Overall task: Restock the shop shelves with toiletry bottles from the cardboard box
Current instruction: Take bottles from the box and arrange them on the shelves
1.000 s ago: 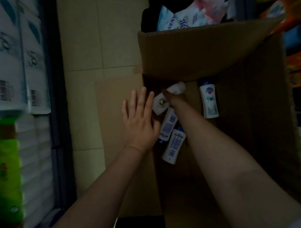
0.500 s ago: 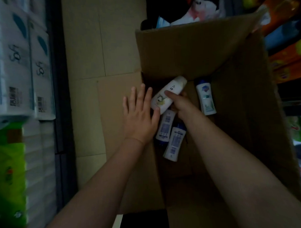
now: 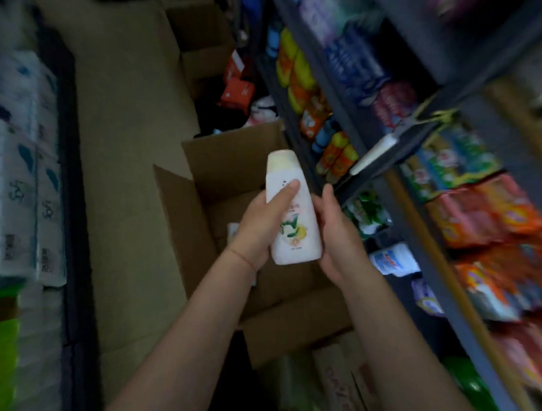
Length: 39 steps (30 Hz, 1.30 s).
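A white toiletry bottle [image 3: 294, 216] with a cream cap and a flower label is held upright above the open cardboard box [image 3: 225, 164]. My left hand [image 3: 264, 221] grips its left side, thumb across the front label. My right hand [image 3: 335, 230] curls round its right side and back. Another white bottle [image 3: 233, 231] shows inside the box, mostly hidden behind my left hand. The dark shop shelves [image 3: 385, 158] stand just right of the box.
The shelves on the right carry colourful packets [image 3: 485, 216] and orange-yellow bottles [image 3: 338, 153]. Stacks of white tissue packs [image 3: 20, 195] line the left side. A tiled aisle floor [image 3: 122, 124] runs between them. More boxes and red packets [image 3: 238, 89] lie beyond the cardboard box.
My right hand lifted the white bottle out of the box. My left hand left the box flap and took hold of the bottle too. The view swung up toward the right shelves.
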Tool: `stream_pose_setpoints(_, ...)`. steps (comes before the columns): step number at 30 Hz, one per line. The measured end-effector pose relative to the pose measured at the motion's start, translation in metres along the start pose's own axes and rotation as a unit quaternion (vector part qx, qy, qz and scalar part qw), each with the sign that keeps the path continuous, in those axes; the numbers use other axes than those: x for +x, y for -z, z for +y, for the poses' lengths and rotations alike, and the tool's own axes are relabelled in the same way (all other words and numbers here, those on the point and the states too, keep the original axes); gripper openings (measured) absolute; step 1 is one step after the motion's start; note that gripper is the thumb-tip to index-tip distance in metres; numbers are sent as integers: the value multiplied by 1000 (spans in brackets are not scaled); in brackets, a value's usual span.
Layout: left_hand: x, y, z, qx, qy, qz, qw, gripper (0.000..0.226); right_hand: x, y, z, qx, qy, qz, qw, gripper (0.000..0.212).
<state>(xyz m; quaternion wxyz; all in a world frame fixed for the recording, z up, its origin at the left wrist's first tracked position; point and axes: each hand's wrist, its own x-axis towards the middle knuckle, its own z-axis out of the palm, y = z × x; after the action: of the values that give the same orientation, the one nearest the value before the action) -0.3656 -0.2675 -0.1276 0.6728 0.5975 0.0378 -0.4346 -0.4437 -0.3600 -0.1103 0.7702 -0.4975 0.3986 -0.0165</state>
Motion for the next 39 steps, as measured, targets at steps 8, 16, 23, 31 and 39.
stream_pose_setpoints(8, -152, -176, 35, -3, -107, -191, 976, 29, -209, 110, -62, -108, 214, 106, 965, 17)
stream_pose_setpoints(16, -297, -342, -23, 248, -161, -472, 830, 39, -413, 259, -40, -169, 252, 325, 896, 32)
stream_pose_setpoints(23, -325, -402, -88, 364, -219, -474, 771, 22, -485, 321, 15, -128, 254, 524, 803, 37)
stream_pose_setpoints(31, -292, -403, -147, 654, -428, -410, 470, 28, -491, 356, 39, -113, 253, 581, 765, 56)
stream_pose_setpoints(39, -295, -399, -147, 626, -480, -393, 473, 16, -473, 358, 28, -174, 221, 567, 774, 39)
